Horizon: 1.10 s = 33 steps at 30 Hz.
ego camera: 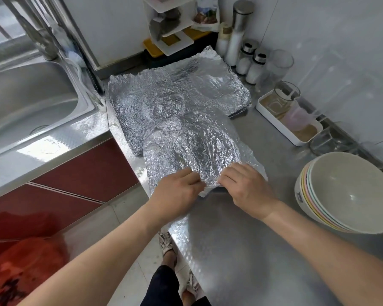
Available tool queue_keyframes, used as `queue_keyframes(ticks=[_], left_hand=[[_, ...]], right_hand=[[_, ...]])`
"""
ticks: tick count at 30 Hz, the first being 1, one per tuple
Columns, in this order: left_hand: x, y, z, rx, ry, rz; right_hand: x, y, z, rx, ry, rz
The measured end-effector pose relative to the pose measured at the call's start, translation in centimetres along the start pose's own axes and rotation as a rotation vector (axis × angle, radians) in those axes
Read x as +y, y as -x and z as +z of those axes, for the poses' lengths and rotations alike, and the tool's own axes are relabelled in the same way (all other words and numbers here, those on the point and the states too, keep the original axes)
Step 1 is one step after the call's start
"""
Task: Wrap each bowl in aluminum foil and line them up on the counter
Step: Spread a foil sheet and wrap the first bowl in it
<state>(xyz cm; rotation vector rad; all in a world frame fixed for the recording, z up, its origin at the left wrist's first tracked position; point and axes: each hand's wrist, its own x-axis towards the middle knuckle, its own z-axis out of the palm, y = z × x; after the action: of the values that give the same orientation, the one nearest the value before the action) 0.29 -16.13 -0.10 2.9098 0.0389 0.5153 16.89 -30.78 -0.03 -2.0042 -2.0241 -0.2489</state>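
- Foil sheet [199,142]: thin crinkled metal, bright, finely creased.
- Foil stack [164,93]: the same wrinkled, shiny metal.
- Counter [241,239]: brushed steel, faintly patterned, semi-glossy.
- Sink [27,96]: smooth polished steel.
- Stacked bowls [349,193]: smooth matt plastic-like finish, pastel rims.
- Cabinet front [82,164]: glossy red.

Crinkled foil [206,149] domes over 1 bowl-shaped mound just beyond the fingers [191,178], which pinch its near edge. Farther beyond them lies a flat pile of foil sheets [175,96]. Well to the fingers' right stands a nested stack of bare, upright, pastel-rimmed bowls [349,191].
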Motion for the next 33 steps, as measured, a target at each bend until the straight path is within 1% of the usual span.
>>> queue_keyframes(ticks=[2,4,7,10,12,15,19,24,28,33], left_hand=[[1.5,-0.6,0.4,-0.047,-0.036,-0.037],[3.1,-1.3,0.9,-0.068,-0.032,-0.113],[4.5,-2.1,0.9,-0.045,0.094,-0.219],[3.8,-1.5,-0.5,-0.013,0.230,-0.260],[2.3,-0.6,-1.1,-0.037,0.240,-0.245],[0.6,0.2,-1.0,-0.104,0.216,-0.171],[0.1,0.1,-0.6,-0.136,0.185,-0.119],[-0.1,-0.2,-0.1,-0.134,0.099,-0.035],[1.4,-0.8,0.7,-0.134,0.028,-0.064],[2.6,-1.4,0.9,-0.105,0.017,-0.092]], right_hand=[[0.9,0.3,-0.9,-0.018,0.015,0.002],[1.5,0.4,-1.7,-0.034,0.009,0.038],[1.4,0.8,-2.7,-0.067,-0.038,0.146],[0.1,1.4,-2.9,-0.064,-0.196,0.203],[-1.1,1.6,-2.4,-0.049,-0.279,0.226],[-2.3,1.3,-1.4,-0.022,-0.318,0.252],[-3.3,0.8,-0.7,-0.011,-0.275,0.234],[-3.0,1.1,0.4,-0.043,-0.212,0.222],[-1.3,1.5,-0.2,-0.055,-0.175,0.156],[1.4,1.8,-1.8,-0.054,-0.163,0.226]])
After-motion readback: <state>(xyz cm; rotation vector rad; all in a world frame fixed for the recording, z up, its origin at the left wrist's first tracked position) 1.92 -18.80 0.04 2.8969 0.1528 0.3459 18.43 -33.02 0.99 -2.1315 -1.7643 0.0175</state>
